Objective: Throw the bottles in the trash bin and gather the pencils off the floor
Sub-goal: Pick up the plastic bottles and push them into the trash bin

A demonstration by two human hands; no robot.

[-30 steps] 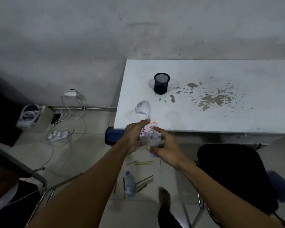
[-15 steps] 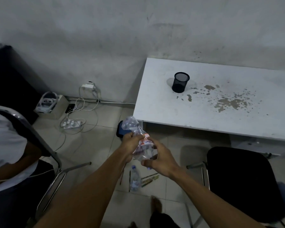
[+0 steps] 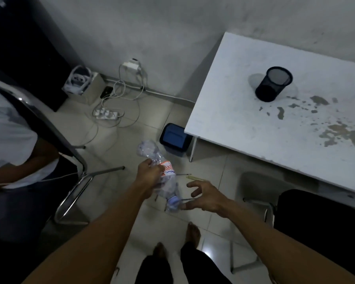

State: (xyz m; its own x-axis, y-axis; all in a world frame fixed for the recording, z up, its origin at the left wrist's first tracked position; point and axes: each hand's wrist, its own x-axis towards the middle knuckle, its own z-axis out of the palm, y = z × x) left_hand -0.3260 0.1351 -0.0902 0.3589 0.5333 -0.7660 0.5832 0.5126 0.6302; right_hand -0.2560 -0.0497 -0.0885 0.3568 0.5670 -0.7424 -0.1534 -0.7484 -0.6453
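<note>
the person's bare feet (image 3: 193, 232) stand on the tiled floor (image 3: 115, 144) at the bottom of the view. the left hand (image 3: 149, 175) is closed around a crumpled clear plastic bottle (image 3: 162, 177), cap end pointing down, nothing visible inside it. the right hand (image 3: 205, 196) hangs beside it with fingers spread, holding nothing. a few pencils (image 3: 190, 176) lie on the tiles just beyond the hands. farther on, the blue trash bin (image 3: 175, 138) sits at the corner of the white table (image 3: 244, 124); its contents cannot be made out. a black mesh cup (image 3: 273, 84) stands on the table, seemingly empty
</note>
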